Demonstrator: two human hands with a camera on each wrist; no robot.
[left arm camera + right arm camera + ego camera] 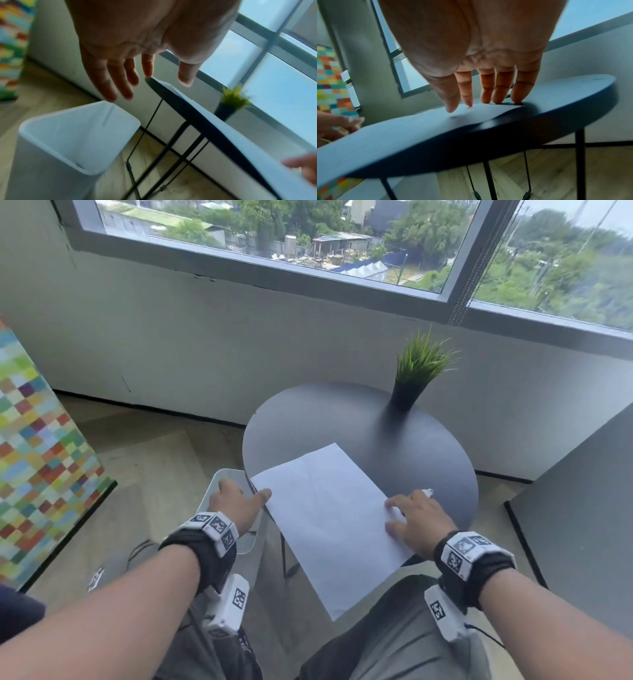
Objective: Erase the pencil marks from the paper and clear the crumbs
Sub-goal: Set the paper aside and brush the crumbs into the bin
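Bin (219, 479): white, open-topped, standing on the floor at the worktop's 8 o'clock edge, below the paper's left corner; judged placed to catch crumbs.
Left hand (236, 501): hovering over the bin, fingers (109, 86) spread wide and holding nothing; thumb tip reaching the paper's left corner, probably steadying it.
Paper (329, 518): lying skewed on the worktop's near side, its 6 o'clock corner hanging past the rim toward the lap; surface looking nearly blank, crumbs too small to tell.
Worktop (359, 419): round, dark, on thin black legs.
Right hand (419, 520): resting flat on the paper's right edge, fingers (488, 89) extended with tips pressing down, likely pinning the sheet; gripping nothing.
White object (427, 492): peeking past the right fingertips at 3 o'clock, possibly the eraser; cannot tell.
Plant (416, 371): potted, standing at 12 o'clock, well apart from the paper.
Stage: judged to be clearing crumbs toward the bin.
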